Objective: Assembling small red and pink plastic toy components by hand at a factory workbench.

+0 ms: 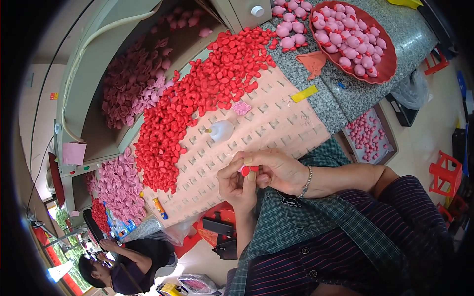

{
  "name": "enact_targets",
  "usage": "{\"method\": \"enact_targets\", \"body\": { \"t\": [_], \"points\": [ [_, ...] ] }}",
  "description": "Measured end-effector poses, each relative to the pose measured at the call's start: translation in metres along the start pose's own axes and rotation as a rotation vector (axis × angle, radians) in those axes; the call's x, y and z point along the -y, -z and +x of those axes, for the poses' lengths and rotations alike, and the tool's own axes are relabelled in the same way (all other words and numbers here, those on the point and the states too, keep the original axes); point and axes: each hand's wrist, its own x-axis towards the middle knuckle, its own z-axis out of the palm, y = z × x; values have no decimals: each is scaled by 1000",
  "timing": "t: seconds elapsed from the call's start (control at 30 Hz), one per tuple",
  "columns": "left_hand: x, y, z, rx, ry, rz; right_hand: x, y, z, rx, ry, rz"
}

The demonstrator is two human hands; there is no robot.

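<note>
Over the near edge of the worktop, my left hand point(237, 190) and my right hand point(280, 170) meet, fingers closed on a small pink toy piece with red oval parts point(245, 170). Fingertips cover much of it. Beyond them a small white squeeze bottle with a narrow tip point(221, 130) lies on the peach patterned covering point(281, 118). Past the bottle is a flat pink piece point(241, 108). A broad heap of red oval pieces point(197, 98) spreads along the far left of the covering.
Pink pieces point(121, 190) are heaped at left, near a glue-stick-like tube point(160, 208). A red scalloped tray point(393, 61) holds many pink toys at the far right. A grey cabinet point(81, 98) borders the worktop. Another person point(133, 266) sits at lower left.
</note>
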Motion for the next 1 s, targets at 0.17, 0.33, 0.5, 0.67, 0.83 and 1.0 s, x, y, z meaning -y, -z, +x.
{"method": "enact_targets", "body": {
  "t": [0.17,0.33,0.5,0.67,0.83,1.0],
  "points": [
    [-1,-5,2,-60,-5,10,-1,1,1,-10,-26,53],
    [0,-5,3,-41,0,23,6,-2,0,-35,-17,54],
    [-5,-8,9,-9,51,9,11,-5,-2,-81,9,34],
    [-4,-1,11,64,-34,155,7,-2,0,-89,11,35],
    [-4,3,11,82,-4,134,2,-1,1,-82,20,42],
    [-5,6,14,51,41,68,-2,1,3,-61,12,60]
  ]
}}
